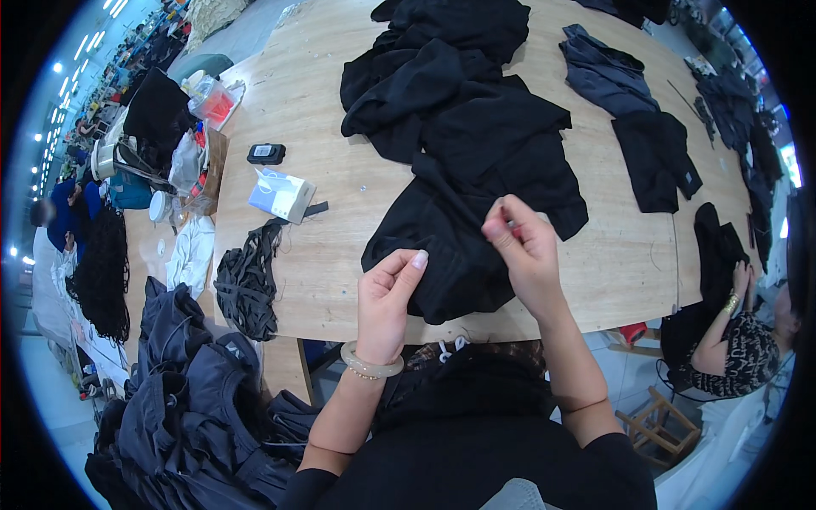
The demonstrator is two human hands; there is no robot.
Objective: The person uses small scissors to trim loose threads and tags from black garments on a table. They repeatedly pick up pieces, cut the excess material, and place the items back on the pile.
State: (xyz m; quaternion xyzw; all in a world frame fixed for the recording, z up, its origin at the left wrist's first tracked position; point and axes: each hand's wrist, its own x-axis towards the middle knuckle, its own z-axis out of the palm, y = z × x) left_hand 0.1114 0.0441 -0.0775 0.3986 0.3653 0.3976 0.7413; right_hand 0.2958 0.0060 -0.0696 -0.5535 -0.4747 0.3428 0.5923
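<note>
A black garment (pixel 442 238) lies bunched near the table's front edge, its dark folds running into more black clothing behind it. My left hand (pixel 387 302) is closed at its left side, thumb pressed on the curled fingers, with cloth at the fingertips. Over the right side of the same garment, my right hand (pixel 529 255) is raised in a pinch, thumb against the forefinger. Whatever sits between those fingertips is too small to make out.
Left of the garments are a tissue box (pixel 282 195), a small black device (pixel 266 154) and a heap of dark straps (pixel 248 285). Dark blue clothing (pixel 187 399) is piled at lower left. Folded dark garments (pixel 654 157) lie to the right. A co-worker (pixel 739 348) sits at far right.
</note>
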